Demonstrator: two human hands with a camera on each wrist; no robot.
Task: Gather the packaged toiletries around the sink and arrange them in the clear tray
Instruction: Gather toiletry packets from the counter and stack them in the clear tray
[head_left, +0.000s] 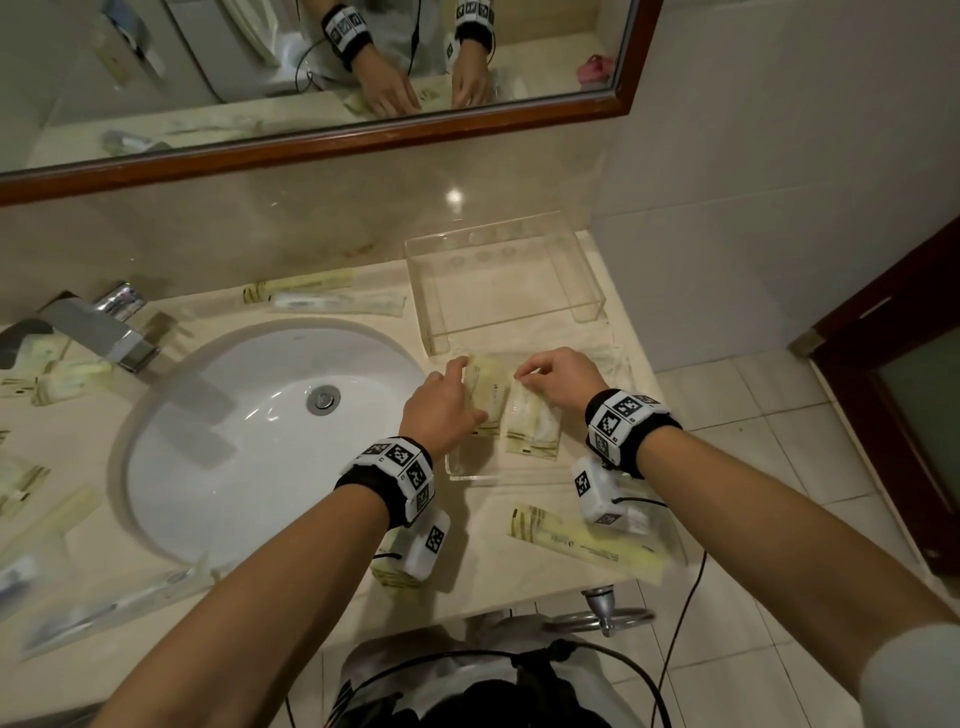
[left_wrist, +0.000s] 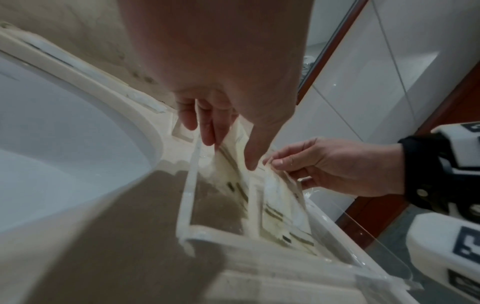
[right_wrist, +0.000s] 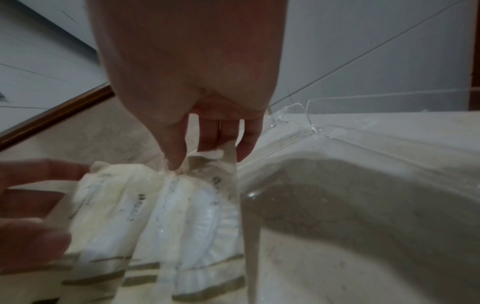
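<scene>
Beige counter (head_left: 519, 582) surrounds a white sink (head_left: 234, 441); right of it, the left hand (head_left: 441, 400) pinches one packet (head_left: 488, 395) inside the clear tray (head_left: 462, 470), while the right hand (head_left: 558, 376) pinches the neighbouring packet (head_left: 535, 421).

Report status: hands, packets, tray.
Left hand and right hand each pinching a packet inside the clear tray. More packets on the counter.

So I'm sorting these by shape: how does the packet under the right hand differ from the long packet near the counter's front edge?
The packet under the right hand is short, sits in the clear tray and is pinched by fingers. The long packet is slender, lies untouched on the counter. Both are cream with olive stripes.
</scene>
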